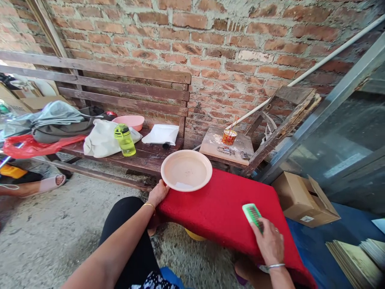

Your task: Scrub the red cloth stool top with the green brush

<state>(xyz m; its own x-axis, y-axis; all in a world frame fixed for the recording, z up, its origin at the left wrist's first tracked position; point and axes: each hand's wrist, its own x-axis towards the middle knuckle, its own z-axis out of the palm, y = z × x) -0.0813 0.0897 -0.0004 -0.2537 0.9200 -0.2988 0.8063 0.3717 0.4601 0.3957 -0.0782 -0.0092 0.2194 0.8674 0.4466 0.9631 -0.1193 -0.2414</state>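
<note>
A light green scrubbing brush with dark bristles is in my right hand, whose fingers are wrapped round one end. It is held over the right part of a red cloth that covers a low table. My left hand is closed at the cloth's left edge, just beside a pale pink basin; its fingertips are partly hidden. Shallow water seems to lie in the basin, with a bright reflection near the front rim.
Behind stands a wooden bench with a green bottle, a white bag and a pink bowl. A small board bears a patterned cup and padlocks. At right is a cardboard box. Another person's foot shows left.
</note>
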